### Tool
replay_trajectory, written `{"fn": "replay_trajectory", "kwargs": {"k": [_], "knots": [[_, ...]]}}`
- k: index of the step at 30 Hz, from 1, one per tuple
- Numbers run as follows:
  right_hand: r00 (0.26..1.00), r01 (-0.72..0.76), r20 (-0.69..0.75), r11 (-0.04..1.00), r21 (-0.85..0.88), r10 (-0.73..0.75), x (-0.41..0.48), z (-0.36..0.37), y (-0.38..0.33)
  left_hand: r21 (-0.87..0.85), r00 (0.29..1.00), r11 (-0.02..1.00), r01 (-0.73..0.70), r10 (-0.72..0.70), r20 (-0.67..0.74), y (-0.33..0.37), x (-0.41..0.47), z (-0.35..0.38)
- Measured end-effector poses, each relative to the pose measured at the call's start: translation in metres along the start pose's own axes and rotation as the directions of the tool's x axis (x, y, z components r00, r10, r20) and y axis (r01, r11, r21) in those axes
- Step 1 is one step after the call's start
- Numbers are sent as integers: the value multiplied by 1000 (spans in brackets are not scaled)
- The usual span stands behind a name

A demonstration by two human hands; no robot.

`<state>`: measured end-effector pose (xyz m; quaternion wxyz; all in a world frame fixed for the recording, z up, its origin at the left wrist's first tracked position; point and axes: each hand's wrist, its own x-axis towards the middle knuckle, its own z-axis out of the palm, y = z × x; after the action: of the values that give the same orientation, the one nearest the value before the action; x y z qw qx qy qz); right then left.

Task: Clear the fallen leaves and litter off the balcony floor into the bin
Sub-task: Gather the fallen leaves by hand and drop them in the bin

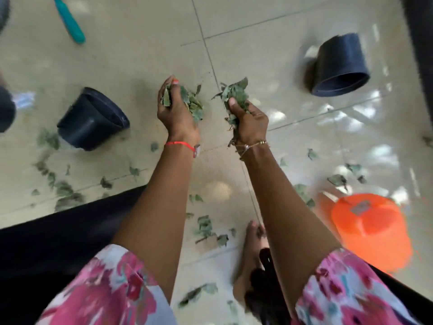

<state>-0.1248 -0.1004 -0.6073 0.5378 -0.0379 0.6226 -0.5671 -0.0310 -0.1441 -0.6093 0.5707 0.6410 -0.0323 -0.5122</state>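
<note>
Leaves (234, 92) are bunched in both fists, left hand (174, 116) and right hand (250, 124) each with grip curled tight, more scattered at six o'clock.

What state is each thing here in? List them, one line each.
Left hand: grips a bunch of green leaves.
Right hand: grips a second leaf bunch.
Left black plastic pot: tipped over.
Right black plastic pot: on its side.
Scattered green leaves: loose on the tiled floor.
Orange plastic bucket: blurred, cannot tell.
</note>
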Motion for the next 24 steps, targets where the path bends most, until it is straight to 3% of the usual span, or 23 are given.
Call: {"fn": "replay_trajectory", "kwargs": {"k": [5, 11, 17, 24], "knots": [[997, -16, -79, 996, 86, 23, -105, 2, -103, 116, 971, 987, 109, -131, 202, 92, -119, 22], [977, 49, -213, 993, 105, -25, -220, -12, -199, 422, 808, 890, 174, -375, 455, 167, -246, 40], [859, 186, -511, 949, 256, -30, -310, -69, -209, 634, 535, 771, 57, -560, 633, 175, -319, 31], [636, 346, -762, 838, 422, 121, -430, -155, -135, 810, 180, 565, -157, -790, 586, 128, -420, -50]]}}
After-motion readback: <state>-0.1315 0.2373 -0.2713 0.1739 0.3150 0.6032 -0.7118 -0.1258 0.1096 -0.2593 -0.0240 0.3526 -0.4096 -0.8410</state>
